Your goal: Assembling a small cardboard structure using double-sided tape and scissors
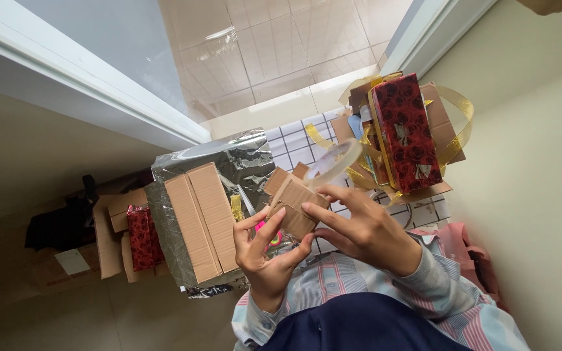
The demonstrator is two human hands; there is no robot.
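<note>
Both hands gripping: left hand (pixel 263 250) is cupping the small cardboard box (pixel 293 207), right hand (pixel 359 227) is holding the tape roll (pixel 334 162); best keeping flaps pressed flat while taping.

Tiled floor (pixel 294 146); silver foil sheet (pixel 242 159) under cardboard box (pixel 201 221).

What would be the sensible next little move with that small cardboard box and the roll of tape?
Probably press the tape down along the small cardboard box. The left hand cradles the box from below, the right hand rests its fingers on the top, and the clear tape roll hangs just above it, so smoothing the strip seems the natural follow-up.
</note>
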